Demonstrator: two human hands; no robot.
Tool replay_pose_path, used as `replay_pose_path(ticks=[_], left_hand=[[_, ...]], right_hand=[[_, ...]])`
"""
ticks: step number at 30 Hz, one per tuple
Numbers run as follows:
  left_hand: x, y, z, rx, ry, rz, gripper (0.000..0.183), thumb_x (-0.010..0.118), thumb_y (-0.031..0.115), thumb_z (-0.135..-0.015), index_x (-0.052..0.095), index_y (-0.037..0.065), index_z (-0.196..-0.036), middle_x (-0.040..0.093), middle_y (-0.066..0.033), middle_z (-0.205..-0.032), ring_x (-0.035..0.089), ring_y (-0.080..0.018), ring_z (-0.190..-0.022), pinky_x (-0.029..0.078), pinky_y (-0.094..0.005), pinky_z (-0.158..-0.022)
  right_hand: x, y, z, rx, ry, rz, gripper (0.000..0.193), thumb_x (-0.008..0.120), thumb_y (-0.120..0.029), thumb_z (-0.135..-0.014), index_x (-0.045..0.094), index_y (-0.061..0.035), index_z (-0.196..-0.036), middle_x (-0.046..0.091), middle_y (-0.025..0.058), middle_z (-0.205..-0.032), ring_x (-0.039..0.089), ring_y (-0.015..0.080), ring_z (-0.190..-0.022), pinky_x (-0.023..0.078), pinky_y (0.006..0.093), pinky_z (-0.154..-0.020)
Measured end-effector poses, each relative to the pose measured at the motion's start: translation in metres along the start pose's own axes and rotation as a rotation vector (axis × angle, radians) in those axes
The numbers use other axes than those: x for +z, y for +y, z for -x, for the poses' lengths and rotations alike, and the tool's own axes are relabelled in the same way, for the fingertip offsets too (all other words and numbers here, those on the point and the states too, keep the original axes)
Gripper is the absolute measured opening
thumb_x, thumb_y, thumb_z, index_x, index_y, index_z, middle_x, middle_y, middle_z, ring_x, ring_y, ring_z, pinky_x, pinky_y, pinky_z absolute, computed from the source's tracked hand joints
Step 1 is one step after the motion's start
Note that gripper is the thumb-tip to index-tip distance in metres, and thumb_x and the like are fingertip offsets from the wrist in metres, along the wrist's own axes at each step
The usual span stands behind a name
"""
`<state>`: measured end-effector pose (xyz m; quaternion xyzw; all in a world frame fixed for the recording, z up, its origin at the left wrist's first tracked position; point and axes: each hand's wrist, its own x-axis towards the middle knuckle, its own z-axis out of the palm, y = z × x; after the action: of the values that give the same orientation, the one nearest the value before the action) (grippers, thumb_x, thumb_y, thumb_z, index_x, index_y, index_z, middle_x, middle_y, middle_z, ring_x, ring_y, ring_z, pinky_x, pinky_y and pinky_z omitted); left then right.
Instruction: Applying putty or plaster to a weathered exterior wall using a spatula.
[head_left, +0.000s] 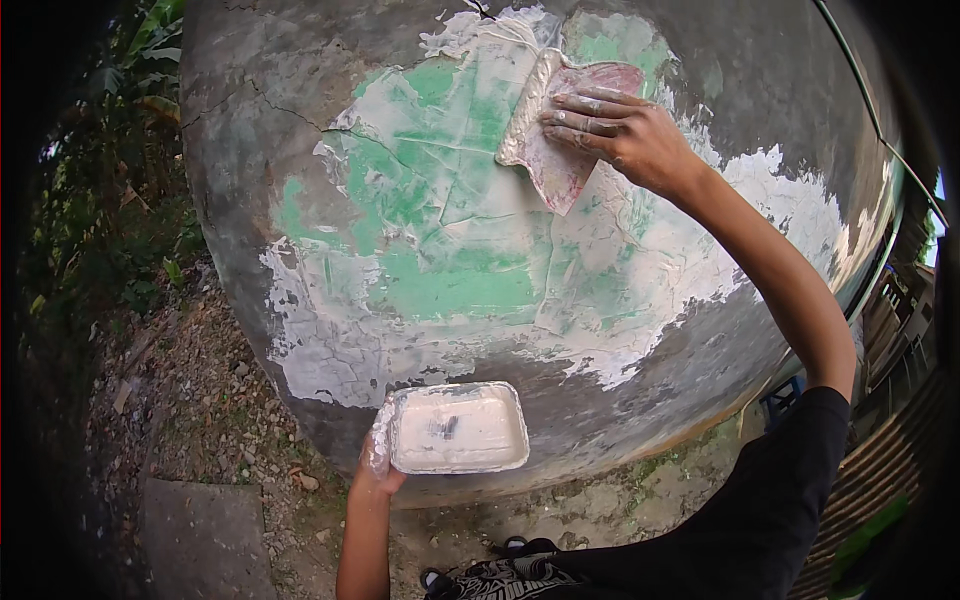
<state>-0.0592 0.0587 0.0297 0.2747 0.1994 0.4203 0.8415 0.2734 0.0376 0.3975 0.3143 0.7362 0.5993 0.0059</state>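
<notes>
My right hand [622, 135] is closed on a pinkish, putty-smeared flexible spreader [585, 180], its fingers spread across the spreader's face. A thick bead of cream putty [525, 110] runs along the spreader's left edge, which lies against the wall [270, 150]. Under and around it, white putty covers part of a green patch [450, 280] on the grey, cracked surface. Lower down, my left hand [382, 455] grips the left side of a white rectangular tub [525, 440]. Cream putty lines the tub's inside, with a dark streak in the middle. My left fingers are partly hidden behind the tub.
Rubble and stones [190, 370] cover the ground at the left, beside a flat concrete slab [205, 535]. Green plants [150, 220] grow at the far left. A thin pipe [855, 85] runs down the wall's right side. Corrugated sheeting [870, 470] shows at the lower right.
</notes>
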Motion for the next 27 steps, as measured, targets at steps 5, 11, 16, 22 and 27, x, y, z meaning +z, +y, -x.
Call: replay_pose_path(ticks=[5, 11, 16, 22, 27], left_hand=[[-0.004, 0.004, 0.007, 0.005, 0.021, 0.012, 0.046, 0.044, 0.037, -0.096, 0.051, 0.002, -0.125, 0.059, -0.0122, -0.122, 0.060, -0.0268, -0.107, 0.051, -0.0416, -0.090], [0.006, -0.002, 0.004, 0.009, -0.015, 0.002, 0.045, 0.043, 0.036, -0.096, 0.051, 0.002, -0.126, 0.059, -0.0121, -0.121, 0.060, -0.0268, -0.107, 0.051, -0.0417, -0.090], [0.005, -0.012, 0.001, 0.001, -0.006, -0.006, 0.046, 0.043, 0.037, -0.097, 0.051, 0.003, -0.126, 0.059, -0.0116, -0.120, 0.060, -0.0264, -0.107, 0.051, -0.0415, -0.090], [0.016, -0.017, 0.003, -0.013, -0.018, 0.014, 0.044, 0.043, 0.037, -0.097, 0.053, 0.004, -0.124, 0.060, -0.0109, -0.120, 0.060, -0.0248, -0.106, 0.050, -0.0403, -0.091], [0.022, -0.022, 0.000, -0.042, -0.030, 0.025, 0.043, 0.044, 0.037, -0.097, 0.053, 0.004, -0.124, 0.060, -0.0106, -0.120, 0.060, -0.0248, -0.106, 0.050, -0.0401, -0.092]], right_hand=[[-0.022, 0.014, 0.034, -0.052, -0.127, 0.074, 0.042, 0.054, -0.016, -0.082, 0.060, -0.0175, -0.123, 0.058, -0.0040, -0.128, 0.052, 0.0160, -0.122, 0.042, 0.0319, -0.103], [-0.041, 0.034, -0.017, -0.079, 0.131, 0.169, 0.047, 0.057, -0.021, -0.080, 0.058, -0.0243, -0.127, 0.058, -0.0052, -0.128, 0.053, 0.0159, -0.120, 0.045, 0.0316, -0.101], [-0.029, 0.047, -0.078, -0.236, 0.316, 0.051, 0.029, 0.053, -0.014, -0.080, 0.063, -0.0055, -0.106, 0.066, 0.0093, -0.106, 0.061, 0.0244, -0.105, 0.049, 0.0372, -0.089], [-0.004, 0.065, -0.011, -0.159, 0.100, 0.140, 0.038, 0.052, -0.016, -0.082, 0.063, -0.0251, -0.118, 0.057, -0.0064, -0.129, 0.052, 0.0176, -0.121, 0.044, 0.0307, -0.103], [-0.021, 0.083, 0.052, -0.182, -0.062, 0.109, 0.040, 0.055, -0.016, -0.081, 0.062, -0.0225, -0.121, 0.055, -0.0064, -0.131, 0.051, 0.0185, -0.123, 0.041, 0.0335, -0.106]])
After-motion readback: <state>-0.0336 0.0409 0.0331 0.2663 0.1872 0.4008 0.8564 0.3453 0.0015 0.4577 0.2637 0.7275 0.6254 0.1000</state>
